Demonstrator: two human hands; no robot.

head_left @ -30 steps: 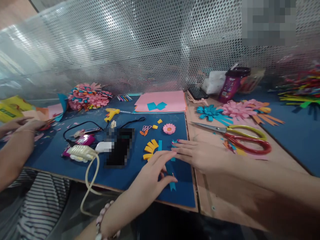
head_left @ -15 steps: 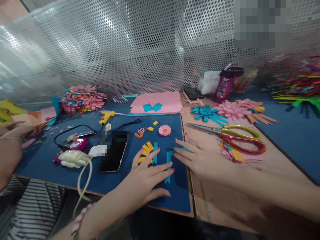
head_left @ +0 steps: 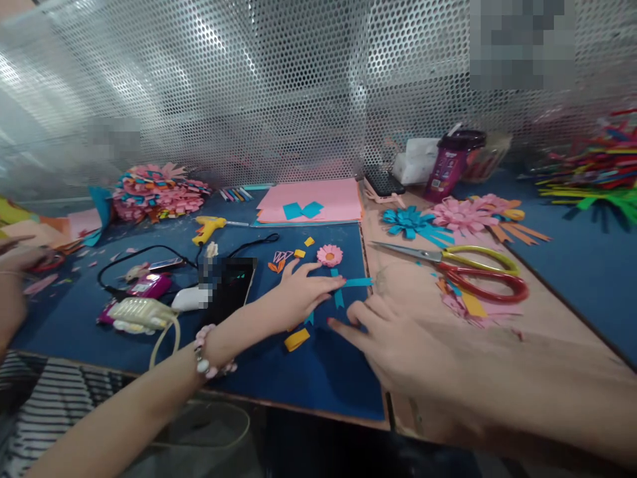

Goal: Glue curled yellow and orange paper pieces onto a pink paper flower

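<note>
My left hand (head_left: 306,292) lies low over the blue tabletop, fingers stretched out, a fingertip on the blue paper strips. One blue strip (head_left: 339,300), with a notched end, runs toward me; another blue strip (head_left: 360,282) lies crosswise beside it. My right hand (head_left: 393,335) is just right of them, index finger extended, the other fingers bent, nothing visible in it. A folded yellow paper loop (head_left: 297,340) sits below my left hand, which hides most of the other yellow pieces. Beyond the strips is a small pink paper flower (head_left: 330,255).
Scissors (head_left: 448,259) lie on the right near blue (head_left: 408,222) and pink (head_left: 460,216) paper flowers. Left are a phone (head_left: 233,285), cables and a yellow glue gun (head_left: 208,229). Pink sheets (head_left: 311,192) lie behind. Another person's hand (head_left: 20,259) is far left.
My left hand has moved away from me, off some of the yellow pieces. My right hand has drawn nearer to me and its fingers have bent. A blue strip now lies crosswise.
</note>
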